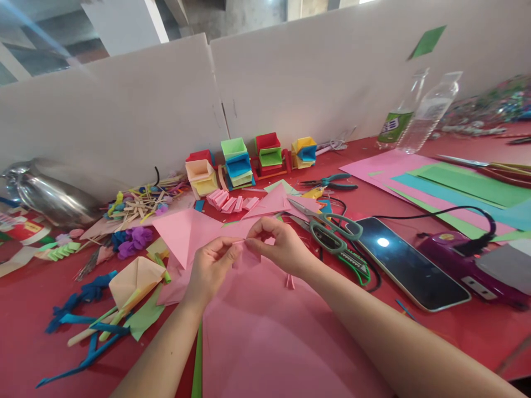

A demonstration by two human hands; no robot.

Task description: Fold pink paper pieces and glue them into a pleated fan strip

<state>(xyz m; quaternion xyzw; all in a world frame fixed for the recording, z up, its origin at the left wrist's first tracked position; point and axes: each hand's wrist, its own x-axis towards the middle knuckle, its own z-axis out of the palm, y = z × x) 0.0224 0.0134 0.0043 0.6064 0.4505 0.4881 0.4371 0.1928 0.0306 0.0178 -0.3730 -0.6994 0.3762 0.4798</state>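
Observation:
Between my two hands is a small piece of pink paper (248,257), held up over large pink sheets (265,337). My left hand (212,268) pinches its left edge between thumb and fingers. On the other side, my right hand (279,243) grips the top right of it the same way. A small folded pink strip (290,282) lies on the sheet below my right wrist. Beyond my hands sits a cluster of folded pink paper pieces (232,201). Green-handled scissors (327,228) rest just right of my right hand.
Colourful folded paper boxes (238,160) stand along the white partition. To the right are a phone (409,262), a purple power strip (464,265), a green cutter (354,265), pliers (332,181) and plastic bottles (431,113). Paper scraps, sticks and a metal jug (53,193) occupy the left.

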